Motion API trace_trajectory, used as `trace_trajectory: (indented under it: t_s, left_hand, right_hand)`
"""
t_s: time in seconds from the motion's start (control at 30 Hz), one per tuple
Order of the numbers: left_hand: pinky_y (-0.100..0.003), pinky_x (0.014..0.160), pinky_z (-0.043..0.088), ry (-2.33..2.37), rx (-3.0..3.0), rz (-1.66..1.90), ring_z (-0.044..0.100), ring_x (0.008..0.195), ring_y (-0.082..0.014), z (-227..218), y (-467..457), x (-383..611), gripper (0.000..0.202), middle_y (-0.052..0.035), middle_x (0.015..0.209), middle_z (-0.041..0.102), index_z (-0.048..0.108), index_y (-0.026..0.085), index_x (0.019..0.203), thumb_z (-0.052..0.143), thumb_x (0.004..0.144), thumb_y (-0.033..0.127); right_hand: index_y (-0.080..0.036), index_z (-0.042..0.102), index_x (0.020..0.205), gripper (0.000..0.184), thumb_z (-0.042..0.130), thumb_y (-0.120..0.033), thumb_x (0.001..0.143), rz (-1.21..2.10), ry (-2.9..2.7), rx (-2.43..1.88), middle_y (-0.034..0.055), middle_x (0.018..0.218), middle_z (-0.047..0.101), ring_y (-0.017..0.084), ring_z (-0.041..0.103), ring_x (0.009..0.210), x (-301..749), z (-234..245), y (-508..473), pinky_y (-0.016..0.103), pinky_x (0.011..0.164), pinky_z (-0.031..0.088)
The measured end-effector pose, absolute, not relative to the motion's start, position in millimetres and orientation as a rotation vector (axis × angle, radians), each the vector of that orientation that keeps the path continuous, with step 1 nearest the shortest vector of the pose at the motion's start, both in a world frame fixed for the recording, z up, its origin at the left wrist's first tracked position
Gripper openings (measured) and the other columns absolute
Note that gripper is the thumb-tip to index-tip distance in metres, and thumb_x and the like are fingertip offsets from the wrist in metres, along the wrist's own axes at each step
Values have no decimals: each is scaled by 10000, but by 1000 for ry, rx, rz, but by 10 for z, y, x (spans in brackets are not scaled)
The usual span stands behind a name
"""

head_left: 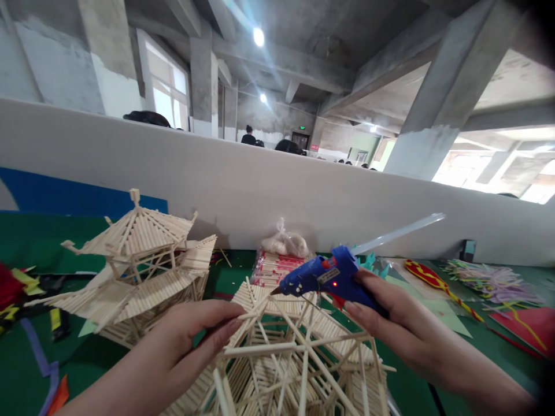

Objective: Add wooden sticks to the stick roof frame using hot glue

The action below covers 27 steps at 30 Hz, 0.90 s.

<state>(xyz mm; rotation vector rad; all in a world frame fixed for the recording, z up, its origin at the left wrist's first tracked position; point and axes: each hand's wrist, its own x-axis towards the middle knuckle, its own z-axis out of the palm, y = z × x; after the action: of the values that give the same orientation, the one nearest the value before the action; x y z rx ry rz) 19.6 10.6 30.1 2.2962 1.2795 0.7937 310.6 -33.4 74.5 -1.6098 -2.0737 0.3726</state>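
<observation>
My right hand [390,318] grips a blue hot glue gun [314,274] with a small red light lit on its side. A clear glue stick [399,233] juts from the back of the gun. Its nozzle points left and down, close to the upper edge of a model built of thin wooden sticks [284,348]. On the model's left side my left hand [186,341] is closed, thumb and forefinger pinching a wooden stick [254,312] at the roof frame. Whether the nozzle touches the wood I cannot tell.
A tiered stick pavilion [139,231] stands at left on the green table [82,370]. Bagged sticks [277,263] lie behind the model, against a white partition [243,190]. At right are pastel strips [489,280] and a red-and-yellow woven piece [427,274]. People's heads show beyond the partition.
</observation>
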Motion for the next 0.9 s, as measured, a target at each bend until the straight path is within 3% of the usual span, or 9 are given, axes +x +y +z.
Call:
trace_trajectory:
  t_s: [0.9]
  left_hand:
    - [-244, 717, 497, 1213, 2334, 709, 620, 841, -174, 351, 115, 197, 256, 0, 920, 684, 621, 278, 921, 421, 824, 406]
  right_hand:
    - [-199, 494, 1193, 441, 432, -456, 840, 348, -2094, -1616, 106, 1183, 553, 267, 505, 1064, 3089, 744, -306, 419, 887, 421]
